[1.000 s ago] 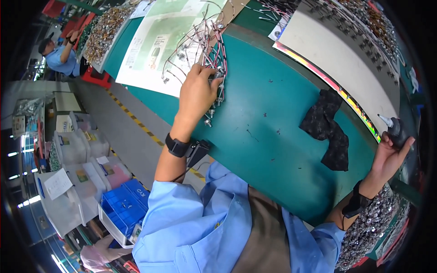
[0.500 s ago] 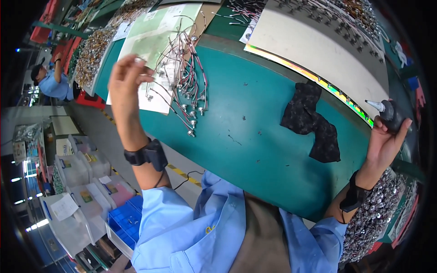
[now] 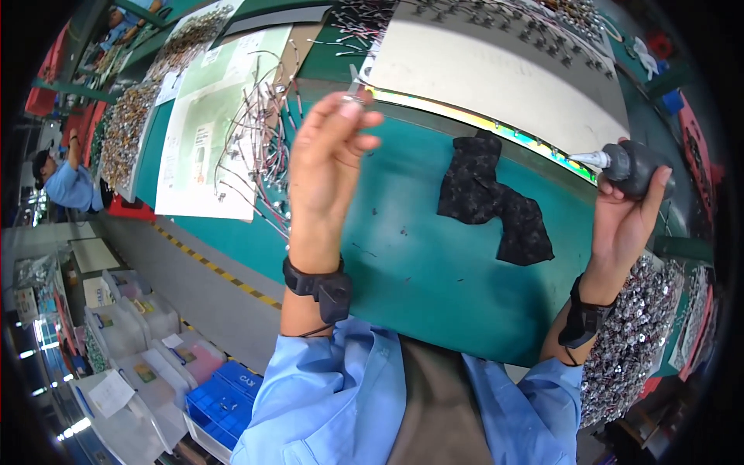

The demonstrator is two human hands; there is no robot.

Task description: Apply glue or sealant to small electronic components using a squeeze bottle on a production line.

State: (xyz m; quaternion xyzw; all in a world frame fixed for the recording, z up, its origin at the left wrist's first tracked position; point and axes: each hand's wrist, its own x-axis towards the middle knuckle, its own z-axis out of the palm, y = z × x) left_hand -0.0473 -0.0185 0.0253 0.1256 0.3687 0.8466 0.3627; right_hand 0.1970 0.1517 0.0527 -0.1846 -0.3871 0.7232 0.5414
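Note:
My left hand [image 3: 325, 163] is raised over the green table [image 3: 403, 302], its thumb and fingers pinching a small silver metal part [image 3: 353, 99]. Much of that part is hidden by the fingertips. To the left of this hand, a tangle of wired metal components [image 3: 267, 147] lies partly on a pale green paper sheet [image 3: 205, 143]. On the right, my right hand [image 3: 620, 201] grips a dark squeeze bottle [image 3: 639, 170]. Its white nozzle points left, close to the shiny rainbow-coloured edge strip [image 3: 496, 126] of a cream board [image 3: 480, 70].
A crumpled black cloth [image 3: 484, 186] lies mid-table. Rows of small wired parts [image 3: 535, 31] stand along the board's far side. Heaped metal components [image 3: 628, 349] sit at the right. Plastic bins [image 3: 124, 395] and a blue tray [image 3: 221, 403] are lower left. Another person [image 3: 70, 182] works at far left.
My left hand has moved right, from the wired components toward the board's edge, with a small metal part now visible in its pinch. The right hand still holds the bottle. The whole view has shifted slightly.

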